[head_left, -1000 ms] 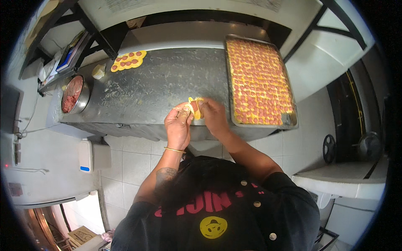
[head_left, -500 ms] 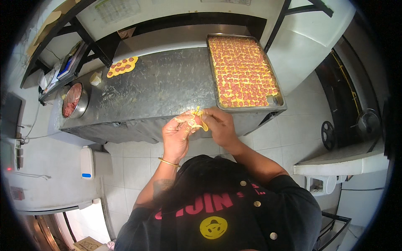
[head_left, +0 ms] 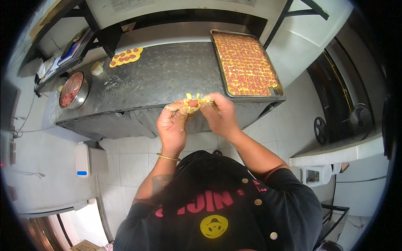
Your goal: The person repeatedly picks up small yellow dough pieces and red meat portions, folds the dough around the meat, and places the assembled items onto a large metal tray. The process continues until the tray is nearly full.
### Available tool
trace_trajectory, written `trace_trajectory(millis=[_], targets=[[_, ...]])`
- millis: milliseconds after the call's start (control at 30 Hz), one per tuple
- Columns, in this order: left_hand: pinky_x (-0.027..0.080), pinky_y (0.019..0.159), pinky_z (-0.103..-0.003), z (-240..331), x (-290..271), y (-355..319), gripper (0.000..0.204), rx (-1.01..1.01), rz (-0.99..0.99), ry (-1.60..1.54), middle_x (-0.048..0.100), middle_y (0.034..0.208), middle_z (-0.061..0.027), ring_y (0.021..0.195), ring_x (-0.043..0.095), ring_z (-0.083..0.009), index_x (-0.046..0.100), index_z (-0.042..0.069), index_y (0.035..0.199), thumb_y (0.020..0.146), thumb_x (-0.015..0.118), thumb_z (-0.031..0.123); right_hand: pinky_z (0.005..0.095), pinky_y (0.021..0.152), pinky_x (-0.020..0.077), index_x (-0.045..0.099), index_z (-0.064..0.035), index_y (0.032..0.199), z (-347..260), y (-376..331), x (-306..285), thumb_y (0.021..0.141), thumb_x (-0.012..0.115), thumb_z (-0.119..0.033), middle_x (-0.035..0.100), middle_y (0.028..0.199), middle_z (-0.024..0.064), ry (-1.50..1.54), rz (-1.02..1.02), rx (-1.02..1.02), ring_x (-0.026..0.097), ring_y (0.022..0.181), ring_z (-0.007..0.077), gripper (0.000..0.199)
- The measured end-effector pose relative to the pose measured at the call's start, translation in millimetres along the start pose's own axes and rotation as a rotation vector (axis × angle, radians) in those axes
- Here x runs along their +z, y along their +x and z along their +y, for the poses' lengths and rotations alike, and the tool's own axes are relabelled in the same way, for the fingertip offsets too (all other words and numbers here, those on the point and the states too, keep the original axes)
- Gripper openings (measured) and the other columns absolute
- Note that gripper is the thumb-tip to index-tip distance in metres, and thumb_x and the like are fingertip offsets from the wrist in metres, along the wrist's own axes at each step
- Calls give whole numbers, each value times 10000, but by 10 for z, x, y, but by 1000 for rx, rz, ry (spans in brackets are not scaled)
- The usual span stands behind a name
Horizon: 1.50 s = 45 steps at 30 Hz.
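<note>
Yellow dough wrapper [head_left: 191,109], cupping pink filling [head_left: 193,103], was pinched by the fingers [head_left: 181,116] of the left hand [head_left: 171,127] and right hand [head_left: 222,115], near the front edge of a dark, smeared table [head_left: 167,75]. Left to right, this carried a metal bowl [head_left: 83,93], topped dough rounds [head_left: 126,57] and a packed tray [head_left: 253,96], above pale floor tiles [head_left: 134,165].

black short-sleeved top [head_left: 228,180] | pink lettering [head_left: 221,199] | yellow smiley [head_left: 214,226] | metal snaps [head_left: 258,202] | gold bangle [head_left: 168,157]

Yellow wrapper [head_left: 191,110] | flap no longer dangling | two tips now splayed beyond the pink filling [head_left: 192,103]
</note>
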<state>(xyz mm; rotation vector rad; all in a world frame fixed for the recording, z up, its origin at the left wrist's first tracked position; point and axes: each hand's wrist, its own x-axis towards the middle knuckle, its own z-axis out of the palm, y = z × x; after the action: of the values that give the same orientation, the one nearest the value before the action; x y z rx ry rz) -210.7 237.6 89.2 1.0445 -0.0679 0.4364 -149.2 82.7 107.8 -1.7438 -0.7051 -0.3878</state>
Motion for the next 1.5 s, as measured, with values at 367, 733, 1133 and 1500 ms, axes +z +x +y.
trace_trajectory(millis=[367, 733, 1133, 1500], targets=[[555, 994, -375, 15, -69, 213, 97, -49, -188, -16, 721, 1198, -131, 1144, 671, -220, 688, -10, 1096, 1023, 632, 19, 348, 762, 564, 645, -37, 1255, -193, -84, -47, 785, 859, -171, 715, 895, 85, -213, 95, -150, 696, 782, 247, 533], [525, 1017, -356, -422, 161, 12, 250, -398, -86, -423, 693, 1235, -52, 1137, 666, -188, 642, 52, 1279, 1068, 565, 162, 362, 826, 568, 625, -45, 1185, -148, -9, 247, 831, 842, -305, 738, 978, 99, 56, 143, 343, 717, 904, 218, 490], [527, 1008, -378, -1025, 596, 204, 221, -678, -207, -352, 695, 1246, -74, 1166, 654, -201, 675, 39, 1238, 1033, 623, 100, 437, 740, 542, 599, -55, 1055, 604, -47, -624, 848, 778, -197, 668, 915, 151, -31, 96, 233, 678, 807, 342, 308], [424, 1139, -473, -1835, 1831, 900, 761, -996, -186, -300, 584, 1454, -209, 1314, 592, -328, 330, 7, 1600, 1098, 374, 577, 418, 941, 530, 683, -65, 1186, 1761, 26, -2181, 808, 835, -233, 684, 1110, 149, -181, 27, 196, 666, 1046, 354, 440]])
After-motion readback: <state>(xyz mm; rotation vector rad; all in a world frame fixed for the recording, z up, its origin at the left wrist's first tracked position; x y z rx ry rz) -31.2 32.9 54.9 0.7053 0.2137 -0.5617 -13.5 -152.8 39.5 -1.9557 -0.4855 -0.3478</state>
